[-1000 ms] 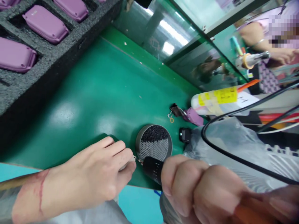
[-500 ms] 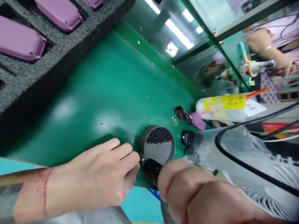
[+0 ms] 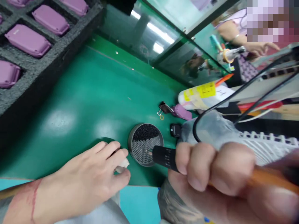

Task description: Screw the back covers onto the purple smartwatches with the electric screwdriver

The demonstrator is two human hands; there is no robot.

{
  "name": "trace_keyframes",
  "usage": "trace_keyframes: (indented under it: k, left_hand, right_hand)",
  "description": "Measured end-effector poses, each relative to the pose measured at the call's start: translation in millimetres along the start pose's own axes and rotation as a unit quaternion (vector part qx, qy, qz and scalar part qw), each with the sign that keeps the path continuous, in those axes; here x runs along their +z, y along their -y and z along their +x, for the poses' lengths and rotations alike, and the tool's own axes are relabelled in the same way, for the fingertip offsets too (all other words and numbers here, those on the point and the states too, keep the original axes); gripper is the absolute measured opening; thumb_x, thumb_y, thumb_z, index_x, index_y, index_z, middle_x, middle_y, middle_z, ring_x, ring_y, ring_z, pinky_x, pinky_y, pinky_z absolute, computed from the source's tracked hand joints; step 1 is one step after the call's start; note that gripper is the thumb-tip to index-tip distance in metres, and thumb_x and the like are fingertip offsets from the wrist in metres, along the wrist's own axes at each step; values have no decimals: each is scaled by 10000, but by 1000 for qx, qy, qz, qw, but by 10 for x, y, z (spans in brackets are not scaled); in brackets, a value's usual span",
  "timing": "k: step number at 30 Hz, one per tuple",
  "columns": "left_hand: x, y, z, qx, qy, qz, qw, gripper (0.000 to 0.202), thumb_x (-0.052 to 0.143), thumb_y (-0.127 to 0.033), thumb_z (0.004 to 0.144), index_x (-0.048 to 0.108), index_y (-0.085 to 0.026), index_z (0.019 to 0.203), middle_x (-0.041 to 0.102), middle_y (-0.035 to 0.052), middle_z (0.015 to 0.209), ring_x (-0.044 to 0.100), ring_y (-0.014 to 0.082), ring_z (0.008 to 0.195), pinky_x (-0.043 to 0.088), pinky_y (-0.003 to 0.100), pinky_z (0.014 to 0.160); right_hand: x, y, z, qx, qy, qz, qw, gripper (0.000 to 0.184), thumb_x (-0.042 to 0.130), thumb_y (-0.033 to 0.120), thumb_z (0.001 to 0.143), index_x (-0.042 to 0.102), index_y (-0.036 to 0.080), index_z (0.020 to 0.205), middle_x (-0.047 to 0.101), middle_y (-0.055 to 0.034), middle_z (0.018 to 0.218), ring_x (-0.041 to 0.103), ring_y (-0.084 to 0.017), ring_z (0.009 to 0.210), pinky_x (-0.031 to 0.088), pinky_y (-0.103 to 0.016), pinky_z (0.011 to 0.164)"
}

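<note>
Right hand (image 3: 217,169) gripping driver (image 3: 164,156) over dish (image 3: 140,151), left hand (image 3: 93,174) holding pale piece (image 3: 122,166) near bench edge (image 3: 146,183)

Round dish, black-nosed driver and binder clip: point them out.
Round dish (image 3: 130,143): head view, on its wall at picture left.
Black-nosed driver (image 3: 164,156): head view, on its black front section.
Binder clip (image 3: 164,107): head view, on its dark body.

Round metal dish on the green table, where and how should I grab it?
I'd grip the dish by its outer wall, fingers spread around the rim, coming from the left. It sits flat and open-topped with dark bits inside, so keep it level. The driver overlaps its right edge in this view; the left hand holds a pale piece, so free that hand first.
</note>
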State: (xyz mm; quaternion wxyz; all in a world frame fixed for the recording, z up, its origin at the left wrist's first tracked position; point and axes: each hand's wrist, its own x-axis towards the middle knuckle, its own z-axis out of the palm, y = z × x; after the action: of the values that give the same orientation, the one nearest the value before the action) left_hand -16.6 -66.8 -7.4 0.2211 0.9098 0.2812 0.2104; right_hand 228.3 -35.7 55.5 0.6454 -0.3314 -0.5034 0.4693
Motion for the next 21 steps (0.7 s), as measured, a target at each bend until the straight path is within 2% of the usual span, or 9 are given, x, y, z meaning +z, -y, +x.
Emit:
trace_keyframes:
  k: [3,6,8,10,13,16,21]
  left_hand:
    - [-71,-5,-32,2,19,-34,999,235,693,-36,974,743,-170,1160,660,188,1545,557,419,1496,604,513,1096]
    - [-151,-29,-20,-21,21,-75,997,179,653,-74,1054,745,-169,1174,628,193,1637,544,404,1547,596,539,1198]
    - [-160,-34,1,-37,-9,-58,998,173,637,-135,1132,743,-157,1266,655,201,1600,578,402,1498,602,562,1169]
    - [-122,-25,17,-45,-40,-7,998,188,635,-176,1176,740,-132,1326,722,200,1464,634,403,1378,605,572,1079]
    - [-17,-8,16,-33,-68,46,996,181,666,-131,1181,748,-107,1341,781,163,1321,681,369,1255,575,544,1029]
    - [58,-13,14,-20,-76,43,996,199,673,-89,1175,751,-100,1357,795,141,1358,692,338,1251,557,518,1054]
    - [35,-34,30,-18,-64,7,998,180,610,-154,1226,756,-113,1322,793,132,1346,706,326,1237,577,502,1013]
  right_hand:
    - [12,-138,56,-20,25,4,999,184,791,194,1117,770,273,1282,535,106,722,532,-86,487,511,-300,485]
    - [59,-216,58,-48,16,11,999,177,746,181,1126,731,281,1272,523,110,729,481,-81,493,499,-267,489]
    - [65,-209,52,-30,37,2,999,199,726,180,1140,708,297,1299,539,109,745,499,-89,512,532,-276,529]
    - [51,-182,42,1,71,-8,997,207,719,193,1153,692,311,1320,566,105,768,543,-98,537,567,-298,575]
    - [48,-178,12,-9,60,-7,998,216,714,207,1151,672,298,1342,563,107,779,542,-99,541,569,-310,589]
    - [84,-218,-24,-34,40,-2,999,231,704,205,1150,660,283,1363,530,110,775,503,-97,528,543,-306,564]
    - [103,-255,-38,-29,59,3,998,211,683,200,1159,651,273,1354,534,108,789,516,-91,545,538,-301,576]
